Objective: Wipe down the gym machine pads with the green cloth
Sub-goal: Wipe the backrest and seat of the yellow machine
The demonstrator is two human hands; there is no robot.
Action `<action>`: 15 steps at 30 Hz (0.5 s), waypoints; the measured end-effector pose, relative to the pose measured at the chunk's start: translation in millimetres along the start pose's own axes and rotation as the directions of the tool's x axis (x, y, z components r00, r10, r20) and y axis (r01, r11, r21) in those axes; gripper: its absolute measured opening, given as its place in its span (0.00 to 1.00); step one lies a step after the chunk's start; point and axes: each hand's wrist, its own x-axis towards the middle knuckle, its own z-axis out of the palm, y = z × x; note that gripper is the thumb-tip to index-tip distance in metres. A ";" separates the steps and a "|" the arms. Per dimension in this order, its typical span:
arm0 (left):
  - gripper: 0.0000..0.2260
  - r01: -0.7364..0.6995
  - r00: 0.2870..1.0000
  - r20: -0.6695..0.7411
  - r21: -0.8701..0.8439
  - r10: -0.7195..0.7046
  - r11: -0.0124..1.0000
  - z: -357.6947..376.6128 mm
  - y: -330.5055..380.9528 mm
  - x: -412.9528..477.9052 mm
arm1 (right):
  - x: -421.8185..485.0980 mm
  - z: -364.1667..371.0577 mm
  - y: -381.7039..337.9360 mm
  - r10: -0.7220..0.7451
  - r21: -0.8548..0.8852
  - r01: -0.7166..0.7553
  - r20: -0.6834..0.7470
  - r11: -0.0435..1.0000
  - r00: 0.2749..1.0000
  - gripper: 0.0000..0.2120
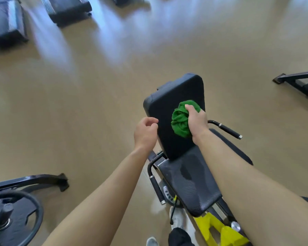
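A bunched green cloth [180, 119] lies against the black back pad [169, 102] of a gym machine. My right hand [196, 119] grips the cloth and holds it on the pad's right half. My left hand [145, 134] hovers at the pad's left edge with its fingers loosely curled and nothing in it. Below the back pad sits the black seat pad [188, 181], which shows a damp streak.
Two black side handles [228, 129] [156, 187] flank the seat. A yellow frame part [222, 231] sits under it. A weight plate on a peg [11, 215] stands at lower left. Treadmill bases [69, 9] line the far tan floor; another machine's foot [297, 80] is at right.
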 end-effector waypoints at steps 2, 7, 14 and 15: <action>0.09 0.052 0.991 -0.123 0.003 -0.051 0.999 -1.0 2.6 31.1 | 28.2 25.2 -23.7 -0.267 -0.198 0.264 0.011 0.944 0.964 0.13; 0.09 0.079 0.961 -0.267 0.000 -0.076 0.997 3.5 14.4 83.3 | 89.4 96.3 -25.8 -0.549 -0.690 0.651 0.426 0.317 0.719 0.18; 0.08 -0.045 0.953 -0.289 0.164 0.091 0.985 14.6 14.0 126.8 | 146.5 89.8 -18.7 -0.485 -0.730 0.661 0.647 -0.172 0.589 0.21; 0.09 -0.079 0.960 -0.249 0.198 0.128 0.977 18.8 15.4 132.2 | 164.2 78.1 -30.0 -0.514 -0.774 0.615 0.592 -0.149 0.621 0.20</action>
